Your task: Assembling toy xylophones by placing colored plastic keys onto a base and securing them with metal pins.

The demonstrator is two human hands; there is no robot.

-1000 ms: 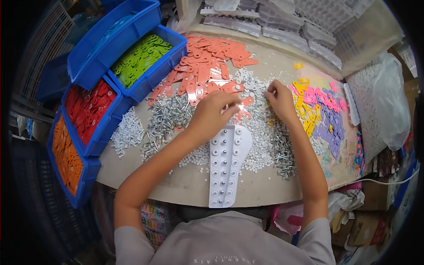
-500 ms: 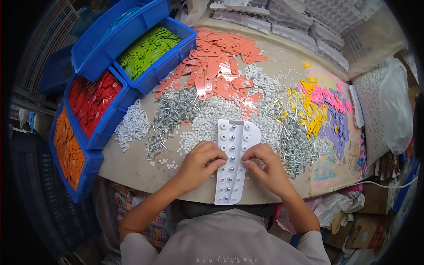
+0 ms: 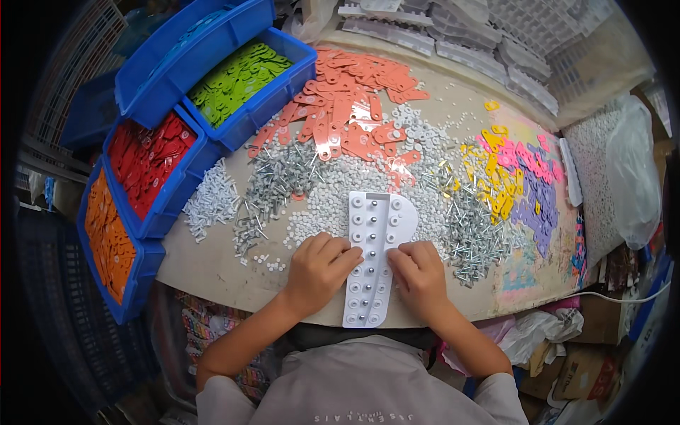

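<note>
A white plastic holder [image 3: 370, 283] with a rounded lobe at its upper right lies upright in front of me at the table's near edge. Small white rings sit in a row along each side of it, and a line of silver metal heads runs down its middle groove. My left hand [image 3: 316, 273] is closed in a pinch at the holder's left edge, about halfway down. Opposite it, my right hand [image 3: 419, 278] has its fingers bent together at the right edge. Whatever the fingertips hold is too small or hidden to make out.
Beyond the holder spread loose white rings [image 3: 340, 188], metal rivets [image 3: 471, 248] and coral plastic strips [image 3: 347, 92]. Yellow pieces [image 3: 499, 191] and purple pieces [image 3: 538, 223] lie right. Blue bins [image 3: 234, 138] of coloured pieces stand left; a clear bag [image 3: 602, 170] stands right.
Both hands stay at the holder's sides but have turned slightly, with the fingers more curled and the right hand a little closer in. The holder has barely moved.
</note>
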